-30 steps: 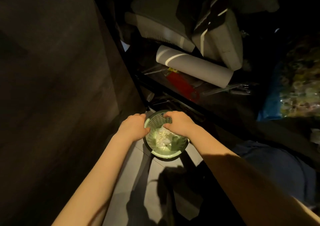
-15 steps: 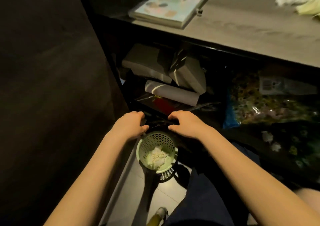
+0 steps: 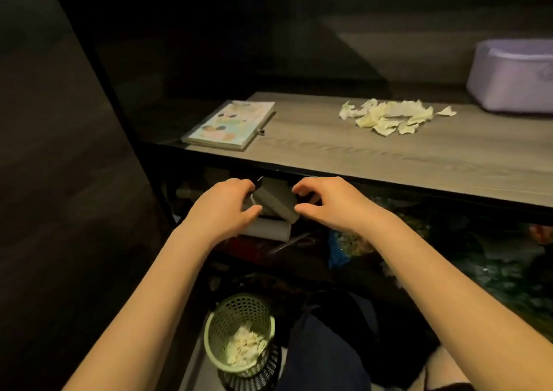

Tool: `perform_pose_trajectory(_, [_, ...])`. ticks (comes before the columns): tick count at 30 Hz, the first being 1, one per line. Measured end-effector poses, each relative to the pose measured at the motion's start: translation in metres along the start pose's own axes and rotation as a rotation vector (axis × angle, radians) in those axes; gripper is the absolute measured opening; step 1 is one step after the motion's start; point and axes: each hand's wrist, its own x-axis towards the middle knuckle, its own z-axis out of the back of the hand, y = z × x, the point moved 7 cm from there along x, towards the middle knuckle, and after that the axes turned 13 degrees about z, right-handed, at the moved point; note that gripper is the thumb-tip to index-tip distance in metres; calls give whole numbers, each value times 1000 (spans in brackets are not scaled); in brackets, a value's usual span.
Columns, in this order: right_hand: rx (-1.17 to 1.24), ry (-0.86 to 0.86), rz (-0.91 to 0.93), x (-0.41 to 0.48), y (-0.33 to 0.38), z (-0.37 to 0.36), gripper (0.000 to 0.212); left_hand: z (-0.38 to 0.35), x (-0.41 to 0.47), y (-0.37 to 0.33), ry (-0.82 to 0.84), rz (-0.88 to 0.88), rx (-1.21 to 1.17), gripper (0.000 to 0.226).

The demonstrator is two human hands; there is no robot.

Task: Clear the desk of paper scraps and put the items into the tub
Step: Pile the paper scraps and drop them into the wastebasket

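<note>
A pile of crumpled pale paper scraps (image 3: 395,115) lies on the wooden desk (image 3: 344,151), right of centre. A lilac tub (image 3: 514,76) stands at the desk's far right. A picture book (image 3: 230,125) rests near the desk's left end. On the floor below, a green perforated basket (image 3: 239,339) holds several paper scraps. My left hand (image 3: 224,205) and my right hand (image 3: 326,202) hover side by side in front of the desk's front edge, fingers curled and apart, holding nothing.
Under the desk a shelf holds grey boxes (image 3: 275,202), a white roll (image 3: 266,230) and a patterned bag (image 3: 449,241). A dark panel (image 3: 59,181) rises on the left. My knee in dark cloth (image 3: 326,351) is beside the basket.
Both hands let go of the green basket on the floor and rose to desk-edge height. The view tilted up, bringing the desktop, scraps and tub into sight.
</note>
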Motion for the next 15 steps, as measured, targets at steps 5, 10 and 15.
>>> perform_pose_trajectory(5, [-22, -170, -35, -21, -12, 65, 34, 40, 19, -61, -139, -120, -1, 43])
perform_pose_trajectory(10, [-89, -216, -155, -28, -57, 105, 35, 40, 61, -107, -76, -140, -19, 45])
perform_pose_trajectory(15, [-113, -242, -267, -30, -109, 127, 47, 16, 113, -151, 23, -121, -51, 45])
